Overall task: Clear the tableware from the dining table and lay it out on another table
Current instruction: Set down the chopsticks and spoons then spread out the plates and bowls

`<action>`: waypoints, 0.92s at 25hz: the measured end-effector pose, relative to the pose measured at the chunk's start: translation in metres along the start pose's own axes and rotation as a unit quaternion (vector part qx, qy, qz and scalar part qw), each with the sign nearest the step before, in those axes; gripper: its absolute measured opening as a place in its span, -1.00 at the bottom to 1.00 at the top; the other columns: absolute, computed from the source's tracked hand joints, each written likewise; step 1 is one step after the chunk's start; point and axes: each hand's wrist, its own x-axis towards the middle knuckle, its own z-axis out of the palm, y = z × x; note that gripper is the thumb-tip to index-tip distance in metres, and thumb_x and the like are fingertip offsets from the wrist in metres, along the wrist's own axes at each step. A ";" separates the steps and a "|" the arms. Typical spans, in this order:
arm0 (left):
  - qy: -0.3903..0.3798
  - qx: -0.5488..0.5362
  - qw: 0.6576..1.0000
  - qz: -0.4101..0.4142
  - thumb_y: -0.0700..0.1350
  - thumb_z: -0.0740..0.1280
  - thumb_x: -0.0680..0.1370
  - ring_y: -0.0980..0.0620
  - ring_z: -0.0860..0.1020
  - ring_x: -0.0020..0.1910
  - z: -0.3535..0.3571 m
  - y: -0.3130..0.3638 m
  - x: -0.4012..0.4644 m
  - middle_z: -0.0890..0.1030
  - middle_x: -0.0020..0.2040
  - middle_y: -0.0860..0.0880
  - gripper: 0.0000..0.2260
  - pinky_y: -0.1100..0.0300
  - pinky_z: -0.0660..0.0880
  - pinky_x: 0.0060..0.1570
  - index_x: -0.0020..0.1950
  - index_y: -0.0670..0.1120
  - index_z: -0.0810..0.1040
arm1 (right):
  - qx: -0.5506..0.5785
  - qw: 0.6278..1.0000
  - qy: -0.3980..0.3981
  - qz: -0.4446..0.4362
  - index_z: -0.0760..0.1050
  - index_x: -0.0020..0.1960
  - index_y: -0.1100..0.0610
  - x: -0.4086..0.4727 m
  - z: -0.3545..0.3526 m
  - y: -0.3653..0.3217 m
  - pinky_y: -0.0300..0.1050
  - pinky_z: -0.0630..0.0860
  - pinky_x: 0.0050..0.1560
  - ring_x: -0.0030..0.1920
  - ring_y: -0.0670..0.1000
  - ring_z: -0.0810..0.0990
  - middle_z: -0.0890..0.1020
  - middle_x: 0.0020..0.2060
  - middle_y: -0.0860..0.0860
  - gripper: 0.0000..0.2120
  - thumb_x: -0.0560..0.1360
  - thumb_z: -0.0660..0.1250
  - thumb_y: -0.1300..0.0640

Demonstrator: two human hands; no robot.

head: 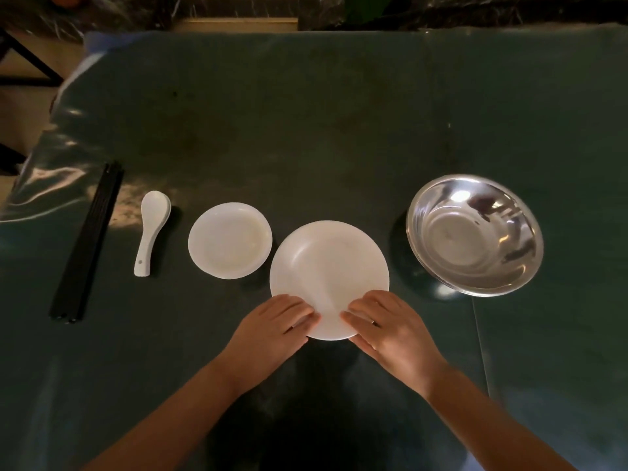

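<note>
Left hand (277, 322) and right hand (385, 322) on white plate's (328, 263) near rim

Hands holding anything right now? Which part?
Both the left hand and the right hand grip the large white plate at its near rim.

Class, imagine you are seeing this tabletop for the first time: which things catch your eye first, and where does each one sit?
First, the large white plate at the centre near edge, with the left hand and right hand gripping its near rim. Next, the shiny steel bowl to its right. On the left sit a smaller white dish, a white spoon and black chopsticks, all on the dark green table.
</note>
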 end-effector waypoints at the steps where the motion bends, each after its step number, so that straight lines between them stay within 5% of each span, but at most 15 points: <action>1: 0.007 0.002 1.000 0.005 -0.14 0.50 0.33 -0.02 0.63 -0.04 0.000 -0.001 0.000 0.67 -0.06 -0.04 -0.70 0.15 0.55 -0.02 0.04 -0.11 0.65 | 0.004 1.000 0.000 -0.004 0.61 -0.11 0.10 0.001 0.000 0.002 -0.11 0.57 -0.11 -0.15 0.06 0.61 0.65 -0.18 0.00 -0.80 0.27 0.50 0.17; 14: 0.021 0.045 0.993 -0.108 -0.20 0.58 0.23 -0.09 0.65 0.02 0.001 -0.015 0.033 0.69 -0.01 -0.12 -0.60 0.06 0.60 -0.03 0.05 -0.16 0.65 | 0.011 0.999 0.017 0.046 0.62 -0.10 0.11 0.040 0.009 0.025 -0.04 0.65 -0.11 -0.13 0.05 0.63 0.67 -0.18 0.03 -0.72 0.23 0.57 0.09; 23: -0.033 0.030 0.997 -0.063 -0.16 0.60 0.19 0.01 0.66 -0.13 -0.015 -0.024 0.052 0.67 -0.15 -0.06 -0.66 0.19 0.63 -0.21 -0.08 -0.15 0.67 | -0.009 0.999 -0.023 0.037 0.62 -0.16 0.12 0.052 0.003 0.029 -0.07 0.66 -0.16 -0.16 0.05 0.64 0.68 -0.20 0.03 -0.75 0.20 0.57 0.11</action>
